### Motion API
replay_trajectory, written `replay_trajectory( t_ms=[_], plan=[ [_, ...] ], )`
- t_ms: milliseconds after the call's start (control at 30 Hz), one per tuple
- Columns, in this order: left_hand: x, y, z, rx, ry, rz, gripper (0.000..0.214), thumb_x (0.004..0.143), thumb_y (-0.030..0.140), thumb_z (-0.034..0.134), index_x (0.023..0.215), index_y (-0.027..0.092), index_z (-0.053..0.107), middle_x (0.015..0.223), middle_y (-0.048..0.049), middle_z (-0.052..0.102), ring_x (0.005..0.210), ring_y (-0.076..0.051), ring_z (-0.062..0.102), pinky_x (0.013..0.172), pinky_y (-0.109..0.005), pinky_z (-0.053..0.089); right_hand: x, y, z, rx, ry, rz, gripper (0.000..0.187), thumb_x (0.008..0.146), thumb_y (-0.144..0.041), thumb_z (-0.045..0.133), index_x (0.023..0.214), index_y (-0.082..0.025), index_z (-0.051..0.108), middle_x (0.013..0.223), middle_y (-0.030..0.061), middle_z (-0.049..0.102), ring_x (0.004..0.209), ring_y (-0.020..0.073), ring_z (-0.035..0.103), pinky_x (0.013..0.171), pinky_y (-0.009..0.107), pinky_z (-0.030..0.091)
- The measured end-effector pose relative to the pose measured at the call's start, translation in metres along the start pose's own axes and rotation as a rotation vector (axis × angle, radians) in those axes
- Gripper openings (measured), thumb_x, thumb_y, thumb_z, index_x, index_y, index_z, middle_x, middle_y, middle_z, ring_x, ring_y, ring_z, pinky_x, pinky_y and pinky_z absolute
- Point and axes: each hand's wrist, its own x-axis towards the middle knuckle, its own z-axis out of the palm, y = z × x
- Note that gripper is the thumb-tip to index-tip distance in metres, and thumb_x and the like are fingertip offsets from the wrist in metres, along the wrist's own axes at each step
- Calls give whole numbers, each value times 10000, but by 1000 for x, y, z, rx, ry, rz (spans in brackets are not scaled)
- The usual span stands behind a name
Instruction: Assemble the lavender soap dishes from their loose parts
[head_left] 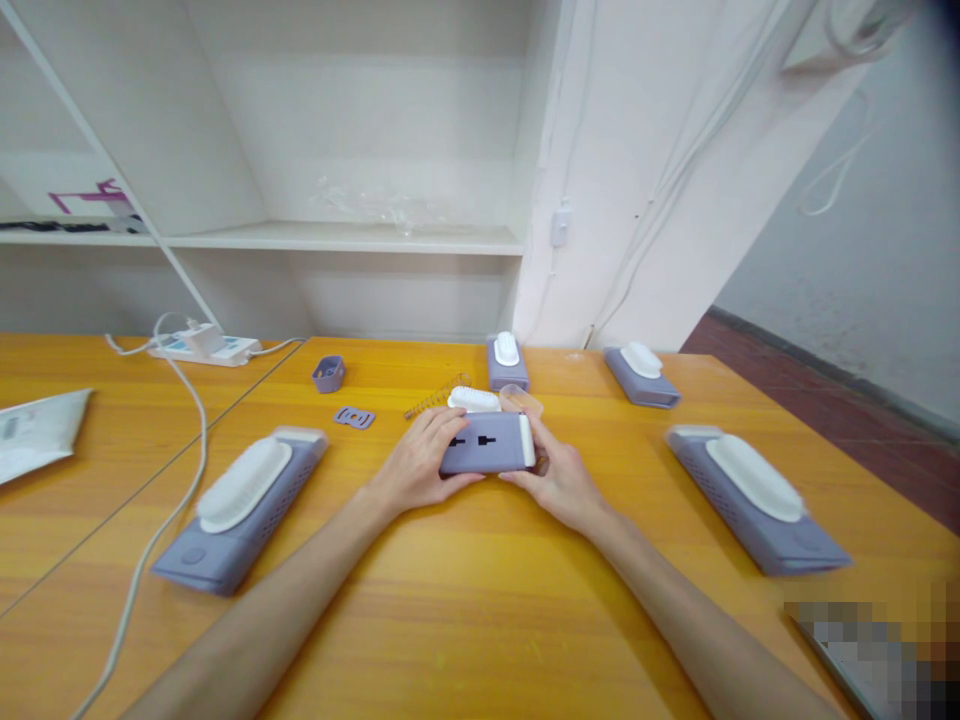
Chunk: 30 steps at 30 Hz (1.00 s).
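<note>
Between both hands is a purple-grey plastic housing (499,455) with a white end and two black keyhole-shaped slots on the face toward me. My left hand (424,460) grips its left end, fingers over the top and thumb below. My right hand (559,475) closes on the white right end. Just behind the housing lie a white brush head (474,400), a clear plastic cover (522,400) and a coil spring (436,397). Farther left are a flat purple plate with cut-outs (354,418) and a small hollow purple part (328,374).
Similar purple units with white tops stand around: front left (217,540), front right (757,500), back (508,362) and back right (643,376). A white cable (196,460) runs from a power strip (214,347). A plastic packet (41,435) lies far left, a blurred-out device (862,650) front right.
</note>
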Motion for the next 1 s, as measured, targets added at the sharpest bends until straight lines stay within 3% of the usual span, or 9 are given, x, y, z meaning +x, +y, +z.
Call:
replay_trajectory(
  t_ms=[100, 233, 300, 400, 467, 533, 633, 767, 1000],
  plan=[
    [1, 0, 0, -10, 14, -21, 642, 728, 391, 676, 1254, 188, 369, 1260, -163, 496, 1156, -293, 468, 962, -512, 393, -2, 0, 0, -68, 33, -44, 809, 692, -315, 710, 1403, -251, 329, 1049, 50, 649, 832, 227, 603, 758, 359, 482],
    [1, -2, -1, -27, 77, -88, 663, 708, 388, 693, 1248, 189, 362, 1228, -158, 504, 1138, -289, 475, 954, -503, 400, -6, -4, 1, -104, 62, -82, 770, 775, -371, 626, 1436, -224, 260, 880, 45, 655, 595, 165, 557, 579, 299, 478],
    [1, -2, -1, -31, 90, -95, 666, 708, 380, 693, 1250, 192, 356, 1215, -156, 508, 1129, -288, 478, 949, -504, 402, -8, -5, 0, -153, 75, -140, 684, 797, -384, 595, 1407, -221, 332, 926, 65, 640, 614, 163, 555, 579, 297, 476],
    [0, -1, -2, -34, 74, -62, 657, 710, 373, 690, 1247, 199, 353, 1218, -156, 505, 1115, -293, 483, 931, -509, 409, -8, -3, -2, -319, 281, -182, 314, 869, -369, 481, 1082, -206, 643, 961, 90, 611, 802, 199, 571, 729, 327, 460],
    [0, 0, -2, -33, 84, -57, 650, 710, 369, 688, 1241, 203, 351, 1221, -157, 500, 1109, -298, 487, 920, -513, 413, -5, 2, -7, -417, 457, -131, 338, 914, -332, 379, 852, -190, 680, 913, 94, 598, 877, 213, 554, 800, 346, 429],
    [0, 0, -2, -33, 113, -80, 648, 711, 367, 686, 1237, 205, 344, 1210, -155, 500, 1101, -300, 492, 912, -511, 416, 0, 9, -11, -477, 533, -88, 344, 919, -303, 353, 847, -178, 665, 891, 92, 588, 899, 218, 536, 827, 360, 416],
    [0, -1, -2, -34, 139, -114, 658, 712, 366, 686, 1242, 204, 330, 1185, -146, 506, 1085, -293, 500, 905, -495, 423, 5, 17, -15, -575, 511, -95, 293, 880, -280, 417, 1035, -177, 644, 985, 103, 571, 964, 240, 500, 858, 396, 405],
    [1, -1, -2, -32, 134, -117, 666, 714, 371, 685, 1248, 206, 323, 1166, -136, 507, 1068, -289, 502, 902, -491, 425, 7, 21, -9, -752, 349, -107, 457, 822, -256, 493, 1278, -257, 506, 1259, 128, 437, 1132, 310, 411, 877, 465, 388],
    [0, -1, -1, -25, 134, -119, 677, 711, 385, 686, 1254, 205, 323, 1160, -134, 505, 1062, -287, 499, 900, -487, 428, 8, 27, -5, -845, 277, -17, 487, 807, -287, 521, 1289, -240, 475, 1323, 168, 363, 1191, 347, 368, 885, 490, 377]
  ],
)
